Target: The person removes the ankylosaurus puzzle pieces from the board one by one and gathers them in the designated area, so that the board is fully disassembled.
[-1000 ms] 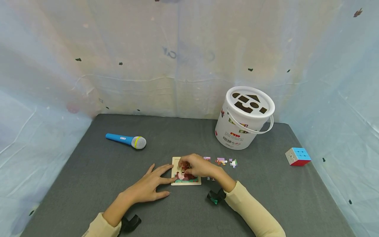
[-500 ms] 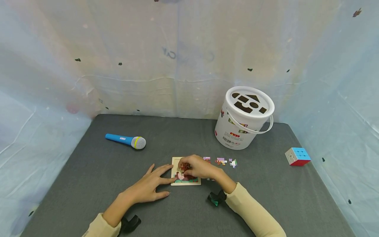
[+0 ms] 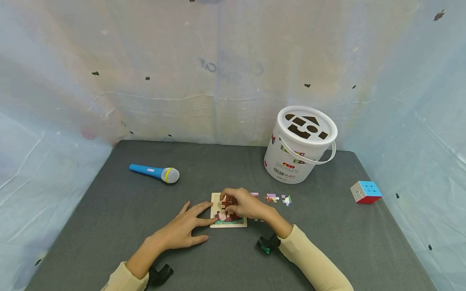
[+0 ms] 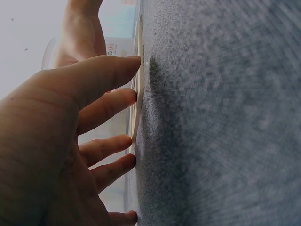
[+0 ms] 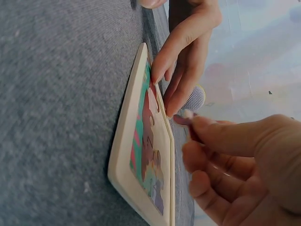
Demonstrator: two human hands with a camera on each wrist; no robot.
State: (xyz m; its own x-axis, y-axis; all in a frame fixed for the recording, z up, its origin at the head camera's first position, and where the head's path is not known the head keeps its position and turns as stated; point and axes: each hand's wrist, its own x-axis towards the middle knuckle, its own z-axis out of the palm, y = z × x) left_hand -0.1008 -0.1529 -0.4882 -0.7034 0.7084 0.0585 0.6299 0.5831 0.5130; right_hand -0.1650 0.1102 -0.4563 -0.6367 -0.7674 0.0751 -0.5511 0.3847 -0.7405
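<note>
A wooden puzzle board (image 3: 228, 226) with a light frame lies on the grey table. Its lower part is filled with joined pieces in brown, pink and green; bare wood shows at the upper left. My left hand (image 3: 185, 228) has its fingers spread, two fingertips on the board's left edge. Over the board, my right hand (image 3: 248, 205) pinches a dark reddish-brown puzzle piece (image 5: 182, 120) between thumb and fingers. In the right wrist view the piece is tilted and raised above the board's surface, and the fingers cover part of it.
Loose puzzle pieces (image 3: 271, 198) lie right of the board, some partly behind the right hand. A blue toy microphone (image 3: 154, 172) lies at the back left. A white lidded bucket (image 3: 299, 145) with shaped holes stands at the back right, and a puzzle cube (image 3: 366, 192) sits near the right edge.
My right hand has lifted slightly, and its thumb has shifted, with the piece still pinched. My left hand stays in place on the board's edge.
</note>
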